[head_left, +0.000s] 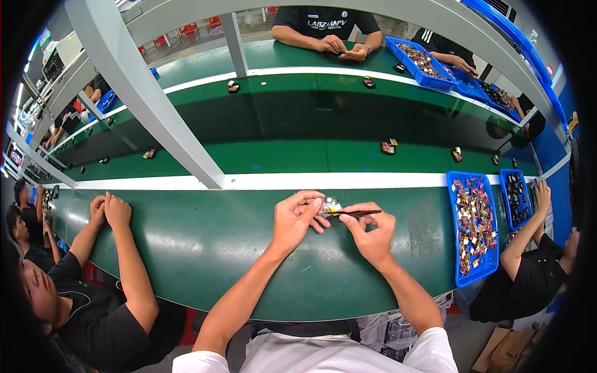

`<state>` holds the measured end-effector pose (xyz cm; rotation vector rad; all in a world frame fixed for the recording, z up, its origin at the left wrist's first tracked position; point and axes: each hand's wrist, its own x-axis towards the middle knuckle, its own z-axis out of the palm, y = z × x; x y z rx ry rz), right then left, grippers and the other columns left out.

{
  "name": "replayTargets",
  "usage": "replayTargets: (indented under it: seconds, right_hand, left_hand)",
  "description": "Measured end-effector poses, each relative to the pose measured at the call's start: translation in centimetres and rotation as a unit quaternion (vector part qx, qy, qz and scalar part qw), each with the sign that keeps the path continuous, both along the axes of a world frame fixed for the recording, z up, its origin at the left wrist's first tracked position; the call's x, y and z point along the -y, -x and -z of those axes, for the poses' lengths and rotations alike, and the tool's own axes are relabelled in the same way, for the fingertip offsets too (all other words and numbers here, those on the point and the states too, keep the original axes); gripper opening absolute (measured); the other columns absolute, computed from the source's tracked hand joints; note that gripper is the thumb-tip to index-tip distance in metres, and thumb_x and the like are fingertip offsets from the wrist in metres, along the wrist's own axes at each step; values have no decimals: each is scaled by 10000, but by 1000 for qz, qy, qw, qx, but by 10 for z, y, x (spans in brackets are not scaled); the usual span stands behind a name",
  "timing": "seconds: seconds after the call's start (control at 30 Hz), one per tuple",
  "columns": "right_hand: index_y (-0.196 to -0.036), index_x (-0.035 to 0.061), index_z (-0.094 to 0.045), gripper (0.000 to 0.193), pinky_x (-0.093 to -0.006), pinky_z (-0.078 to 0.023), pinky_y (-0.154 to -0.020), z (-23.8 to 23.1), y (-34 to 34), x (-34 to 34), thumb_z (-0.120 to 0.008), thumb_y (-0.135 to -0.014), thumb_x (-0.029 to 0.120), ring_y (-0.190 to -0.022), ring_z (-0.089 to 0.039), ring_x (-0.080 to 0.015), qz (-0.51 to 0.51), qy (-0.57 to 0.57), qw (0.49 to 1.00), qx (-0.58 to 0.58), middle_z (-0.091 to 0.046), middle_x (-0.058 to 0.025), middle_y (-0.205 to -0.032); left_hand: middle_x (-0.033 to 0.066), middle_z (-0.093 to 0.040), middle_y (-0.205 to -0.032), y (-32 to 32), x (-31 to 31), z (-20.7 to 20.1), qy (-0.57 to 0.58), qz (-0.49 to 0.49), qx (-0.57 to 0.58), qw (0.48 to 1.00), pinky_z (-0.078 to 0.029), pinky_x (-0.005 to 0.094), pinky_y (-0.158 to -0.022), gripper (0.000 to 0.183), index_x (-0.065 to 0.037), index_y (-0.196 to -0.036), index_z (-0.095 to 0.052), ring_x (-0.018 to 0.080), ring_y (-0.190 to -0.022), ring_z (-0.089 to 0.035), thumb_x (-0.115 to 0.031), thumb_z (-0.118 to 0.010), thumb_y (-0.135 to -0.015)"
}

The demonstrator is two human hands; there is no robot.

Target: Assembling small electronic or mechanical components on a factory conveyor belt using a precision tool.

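Note:
My left hand (295, 217) is closed round a small plastic housing (328, 205), clear and dark with a pale part inside. It is held just above the green worktable (249, 273). In my right hand (373, 233) are dark tweezers (357, 213), pinched between thumb and fingers. Their tips reach the right side of the housing, touching it or very close; I cannot tell which. The contents of the housing are too small to make out.
At right stands a blue tray (477, 277) of small colourful parts, with another blue tray (511, 171) of black parts beyond. Small assemblies (388, 147) lie on the green conveyor (267, 155). A grey post (149, 93) rises left. Co-workers' hands (112, 210) rest at left; others work opposite.

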<state>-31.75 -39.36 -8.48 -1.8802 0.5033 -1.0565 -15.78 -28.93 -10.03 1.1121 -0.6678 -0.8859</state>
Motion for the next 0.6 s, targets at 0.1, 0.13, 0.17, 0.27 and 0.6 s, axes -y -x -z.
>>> replayTargets:
  seconds: [0.1,0.13,0.17,0.27,0.6]
  right_hand:
    - [-919,-17,-737,130,-209,-290,-434,-1,0,0,-800,-807,4,-456,-402,-10,-4,-13,1000,0,-694,-22,-737]
    - [-920,-18,-737,133,-207,-287,-435,-1,0,0,-801,-806,3,-458,-401,-8,-6,-20,1000,-1,-692,-21,-734]
    - [-920,-18,-737,133,-207,-287,-435,1,0,1,-801,-806,3,-458,-401,-8,-6,-20,1000,-1,-692,-21,-734]
    - [-923,-18,-737,134,-207,-279,-437,3,1,2,-800,-806,0,-461,-400,-6,-12,-23,1000,-3,-680,-15,-715]
    - [-889,1,-755,100,-219,-278,-439,-3,0,0,-800,-800,-4,-457,-389,-11,-11,-24,1000,-9,-683,-14,-717]
  left_hand:
    - [187,-704,-948,0,0,1,0,2,2,1000,-592,285,-541,236,95,-1154,-619,220,-685,-716,-82,-585,-1000]
    - [187,-705,-948,0,0,1,1,3,3,1000,-592,285,-541,234,95,-1153,-618,220,-684,-716,-79,-584,-1000]
    - [187,-705,-948,0,0,1,1,3,3,1000,-592,285,-541,234,95,-1153,-618,220,-684,-716,-79,-584,-1000]
    - [186,-704,-942,0,0,0,-1,5,5,1000,-592,284,-541,230,96,-1150,-617,218,-683,-715,-74,-582,-998]
    - [185,-705,-925,0,0,1,-3,7,3,1000,-593,285,-535,222,98,-1139,-619,217,-672,-712,-67,-583,-995]
